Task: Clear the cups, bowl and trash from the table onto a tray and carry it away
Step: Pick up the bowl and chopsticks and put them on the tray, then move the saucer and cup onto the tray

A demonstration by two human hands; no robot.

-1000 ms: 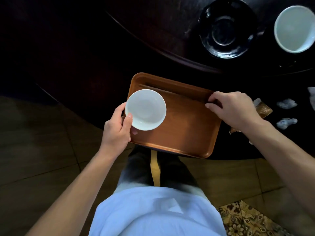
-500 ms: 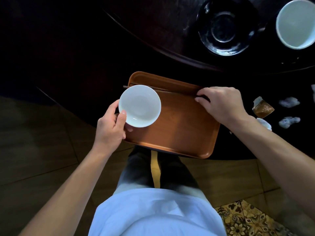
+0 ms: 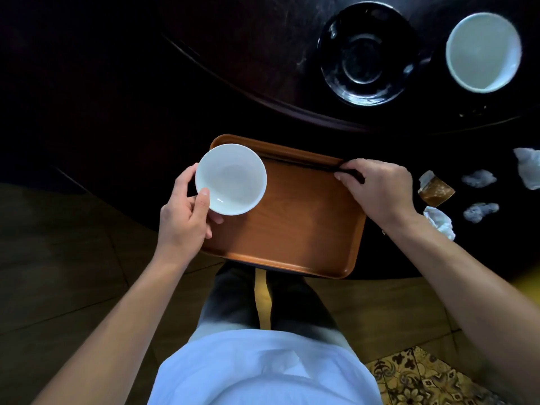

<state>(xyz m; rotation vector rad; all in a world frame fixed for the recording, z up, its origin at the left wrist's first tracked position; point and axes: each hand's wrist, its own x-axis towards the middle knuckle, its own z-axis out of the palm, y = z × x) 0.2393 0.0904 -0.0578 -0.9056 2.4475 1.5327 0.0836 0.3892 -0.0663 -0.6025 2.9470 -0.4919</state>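
My left hand point(image 3: 187, 213) is gripping a small round white ceramic bowl point(image 3: 230, 179) by its near rim, thumb over the edge and fingers underneath, holding it over the far left corner of the rectangular brown wooden tray point(image 3: 295, 229). I cannot tell whether the bowl is touching the tray or hanging just above it. The tray is lying on the near edge of the dark round table point(image 3: 117, 92), its near side jutting past the edge above my legs. My right hand point(image 3: 377, 191) is closing on the end of a pair of dark chopsticks point(image 3: 304, 165) lying along the tray's far rim; my fingers are hiding that end. Farther back, a black glossy bowl point(image 3: 369, 52) is almost melting into the dark tabletop, and right of it a white cup point(image 3: 483, 52) is standing empty. To the right of the tray, a torn brown wrapper point(image 3: 436, 190) and crumpled white tissues point(image 3: 479, 178) are lying scattered, one tissue being cut off by the frame's edge. No writing is legible on the wrapper.
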